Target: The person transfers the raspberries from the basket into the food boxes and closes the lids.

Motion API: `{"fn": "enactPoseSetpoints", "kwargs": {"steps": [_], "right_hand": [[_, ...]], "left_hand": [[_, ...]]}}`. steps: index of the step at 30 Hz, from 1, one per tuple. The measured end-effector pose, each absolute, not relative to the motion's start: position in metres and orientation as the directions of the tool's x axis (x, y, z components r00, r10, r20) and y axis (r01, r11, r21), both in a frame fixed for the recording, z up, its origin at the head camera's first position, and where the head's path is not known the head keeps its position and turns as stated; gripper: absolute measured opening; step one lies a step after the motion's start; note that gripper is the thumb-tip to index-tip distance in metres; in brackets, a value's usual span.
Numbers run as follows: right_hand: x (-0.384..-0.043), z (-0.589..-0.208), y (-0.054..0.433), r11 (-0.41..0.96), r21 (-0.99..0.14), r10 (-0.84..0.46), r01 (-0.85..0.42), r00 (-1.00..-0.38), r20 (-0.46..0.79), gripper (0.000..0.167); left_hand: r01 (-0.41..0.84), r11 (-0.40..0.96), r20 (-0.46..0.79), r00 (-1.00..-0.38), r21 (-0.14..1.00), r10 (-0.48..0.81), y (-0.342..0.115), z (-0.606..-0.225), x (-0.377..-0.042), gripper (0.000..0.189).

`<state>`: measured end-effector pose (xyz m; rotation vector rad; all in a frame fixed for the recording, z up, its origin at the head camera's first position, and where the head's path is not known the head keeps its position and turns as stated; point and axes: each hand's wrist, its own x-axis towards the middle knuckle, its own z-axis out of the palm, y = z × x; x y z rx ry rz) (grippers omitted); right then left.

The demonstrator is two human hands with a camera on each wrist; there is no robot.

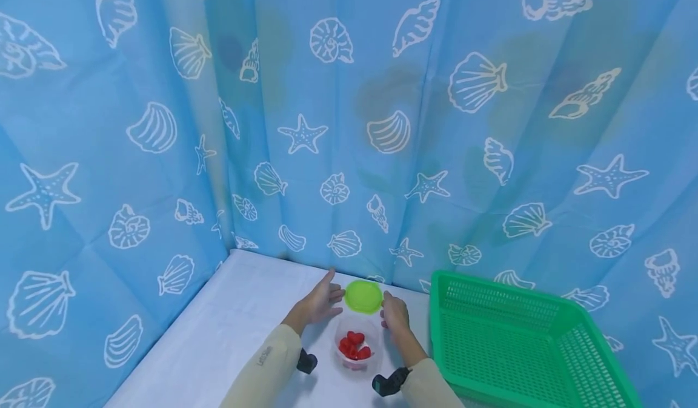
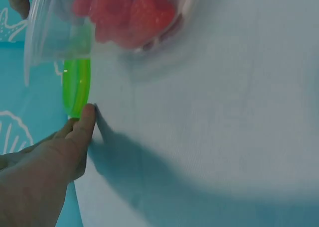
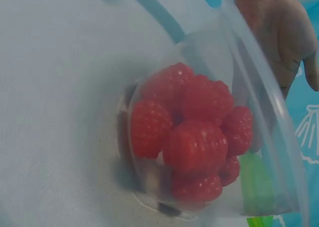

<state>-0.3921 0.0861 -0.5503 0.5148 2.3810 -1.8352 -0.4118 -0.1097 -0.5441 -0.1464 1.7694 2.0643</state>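
A round lime-green lid (image 1: 363, 297) lies at the far side of the white table. My left hand (image 1: 320, 302) is at its left edge with the fingers stretched out and the thumb raised. In the left wrist view, a fingertip of that hand meets the lid's edge or is very close to it. On the right edge, my right hand (image 1: 395, 314) has its fingers lightly bent; whether they touch is unclear. Nearer me, between my forearms, stands a clear plastic tub (image 1: 357, 321) without a cover, holding several red raspberries (image 3: 194, 145).
A large green perforated basket (image 1: 491, 350) stands to the right of the white table (image 1: 218, 335). Behind and to the left hangs a blue curtain (image 1: 338, 129) with white shell prints. Black wrist cameras (image 1: 390, 383) sit close to the tub.
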Motion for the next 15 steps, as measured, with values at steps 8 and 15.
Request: {"fn": "enactPoseSetpoints", "kwargs": {"steps": [8,15], "right_hand": [[-0.392,-0.538,0.081,0.149,-0.890,0.255,0.431,-0.887,-0.386,0.047],[-0.391,-0.540,0.083,-0.003,-0.897,0.185,0.442,-0.882,-0.434,0.059]], "left_hand": [[-0.380,-0.072,-0.358,-0.909,0.922,0.213,-0.121,-0.540,-0.414,0.109],[-0.402,-0.102,-0.385,-0.910,0.910,0.153,-0.122,-0.546,-0.411,0.110]]}}
